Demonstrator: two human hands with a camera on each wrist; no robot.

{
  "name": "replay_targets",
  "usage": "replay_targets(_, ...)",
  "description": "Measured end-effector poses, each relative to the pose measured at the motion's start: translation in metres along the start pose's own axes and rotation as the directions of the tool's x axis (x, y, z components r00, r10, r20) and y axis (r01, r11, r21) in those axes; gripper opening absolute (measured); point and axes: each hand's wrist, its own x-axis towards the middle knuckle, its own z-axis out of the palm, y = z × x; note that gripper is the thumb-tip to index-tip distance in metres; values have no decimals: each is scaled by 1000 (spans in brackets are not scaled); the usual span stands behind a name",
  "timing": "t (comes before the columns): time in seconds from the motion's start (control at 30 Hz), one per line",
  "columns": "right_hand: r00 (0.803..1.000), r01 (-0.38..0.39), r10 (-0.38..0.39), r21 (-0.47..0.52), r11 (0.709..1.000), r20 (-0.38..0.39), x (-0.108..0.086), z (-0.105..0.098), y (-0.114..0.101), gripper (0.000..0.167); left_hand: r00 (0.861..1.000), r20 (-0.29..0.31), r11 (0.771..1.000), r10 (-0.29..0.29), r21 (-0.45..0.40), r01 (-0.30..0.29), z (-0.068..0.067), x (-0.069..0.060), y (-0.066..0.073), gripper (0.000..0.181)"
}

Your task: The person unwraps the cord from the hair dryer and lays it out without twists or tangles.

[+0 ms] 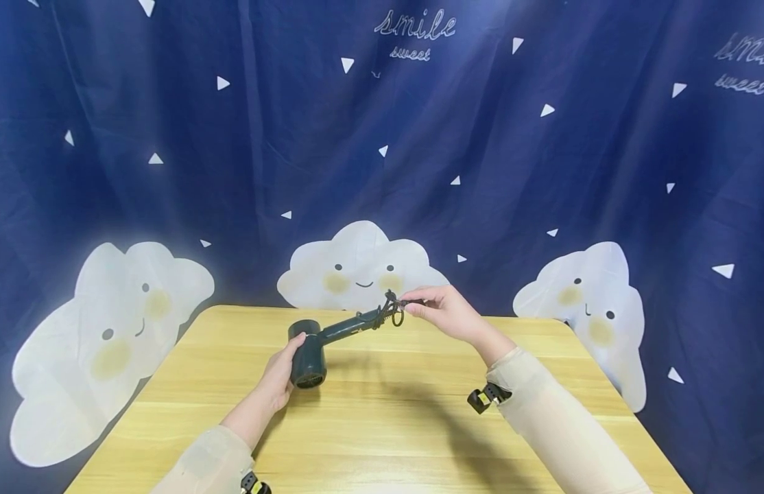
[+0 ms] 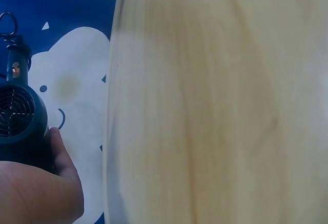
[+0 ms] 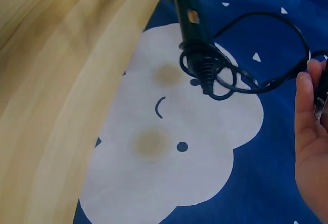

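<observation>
- Cream sleeves (image 1: 567, 425) cover both my forearms, nearest the camera, with a black strap (image 1: 496, 392) at the right wrist and another at the left.
- With my left hand (image 1: 277, 377) I grip the dryer (image 1: 308, 360) by its barrel, my thumb along the left side.
- That dryer is over the table (image 1: 357, 446), a little left of the middle, its grille (image 2: 13, 112) facing near.
- Its handle (image 1: 345, 328) slants up to the right and far side, with a small copper-coloured patch on it.
- Black cord (image 3: 246, 88) winds loosely around the handle's right end and loops across to my other hand.
- My right hand (image 1: 446, 312) pinches that cord between thumb and fingers, right of the handle; it may be near the plug, but the fingers hide too much to be sure.
- Beyond the table's far edge hangs blue cloth (image 1: 481, 123) with white clouds (image 1: 363, 250) and triangles.
</observation>
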Motion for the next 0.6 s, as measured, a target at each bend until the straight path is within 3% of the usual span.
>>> replay_targets(0.3,998,-6,5,-18,1000,-65,4,-8,-3,23,1000,14,999,-3,36,3,1,-2,-1,80)
replay_targets(0.6,992,-24,21,-20,1000,-126,11,-6,8,24,999,35,999,-1,36,0,4,-5,0,79)
